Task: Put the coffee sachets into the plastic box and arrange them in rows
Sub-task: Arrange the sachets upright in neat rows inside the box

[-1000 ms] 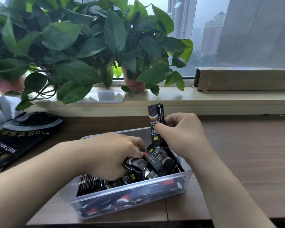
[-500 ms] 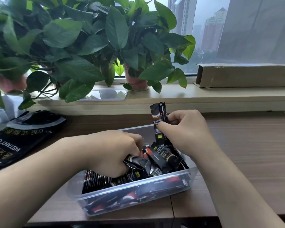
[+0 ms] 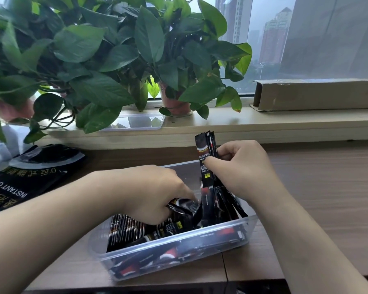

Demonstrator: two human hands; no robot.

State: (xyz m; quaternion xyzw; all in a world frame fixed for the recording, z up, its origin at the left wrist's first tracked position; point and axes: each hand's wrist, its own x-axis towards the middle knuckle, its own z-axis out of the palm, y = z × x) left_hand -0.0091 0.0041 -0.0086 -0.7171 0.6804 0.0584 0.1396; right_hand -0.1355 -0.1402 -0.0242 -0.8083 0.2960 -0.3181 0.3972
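Observation:
A clear plastic box [image 3: 162, 254] stands on the wooden table in front of me, holding several black coffee sachets. A neat row of upright sachets [image 3: 125, 230] fills its left end; loose ones [image 3: 212, 211] lie jumbled at the right. My left hand [image 3: 151, 194] reaches into the box and pinches a black sachet [image 3: 184, 205] among the loose ones. My right hand [image 3: 242, 168] grips a small bundle of sachets [image 3: 205, 158] upright above the box's far right corner.
A black instant coffee bag [image 3: 26, 177] lies at the left on the table. Leafy potted plants [image 3: 115, 60] and a clear lid [image 3: 140, 123] sit on the windowsill, with a long cardboard box [image 3: 317, 94] at its right. The table's front edge runs just below the plastic box.
My left hand has dug a little further right among the loose sachets. The right hand's bundle stays upright in nearly the same place.

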